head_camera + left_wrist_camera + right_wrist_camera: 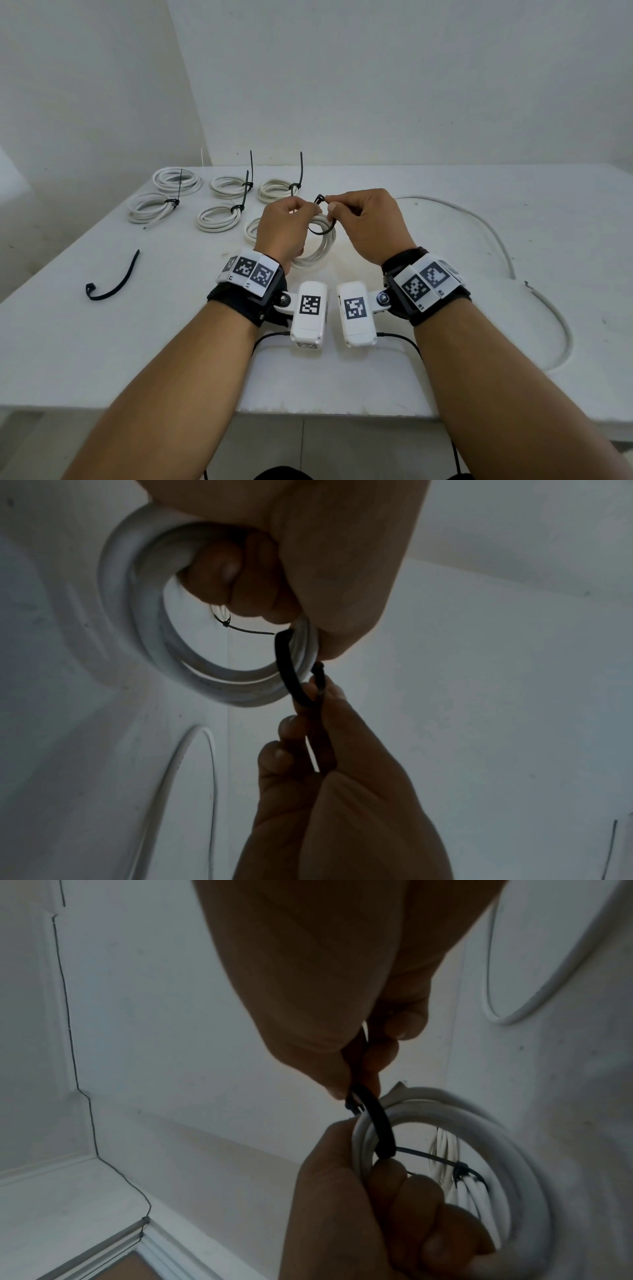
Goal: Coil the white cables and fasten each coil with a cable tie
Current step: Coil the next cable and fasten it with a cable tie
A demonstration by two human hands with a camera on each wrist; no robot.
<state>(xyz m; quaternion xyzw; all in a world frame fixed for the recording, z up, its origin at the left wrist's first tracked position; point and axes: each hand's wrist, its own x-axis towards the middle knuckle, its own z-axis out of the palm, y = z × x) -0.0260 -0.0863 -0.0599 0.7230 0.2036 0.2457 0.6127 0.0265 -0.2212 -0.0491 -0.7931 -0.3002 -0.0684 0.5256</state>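
The left hand (284,222) grips the coiled round white cable (317,251) above the white desk (102,342); the right hand (363,219) pinches the black plastic cable tie (287,674) looped around it. If the tail misses the head, or the left grip slackens, the coil likely springs apart. Only the head view shows 5 tied coils (222,217), a spare black tie (109,284) and a loose white cable (496,240).

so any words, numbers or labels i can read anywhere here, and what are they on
No readable words, brands or numbers.
Left wristband: black-and-white square code patterns; tiny marks beneath them, too small to read.
Right wristband: the same kind of patterns, tiny marks also too small.
Two white camera units: one code pattern each, no text.
White cable coil: faint print along it, too blurred to read.
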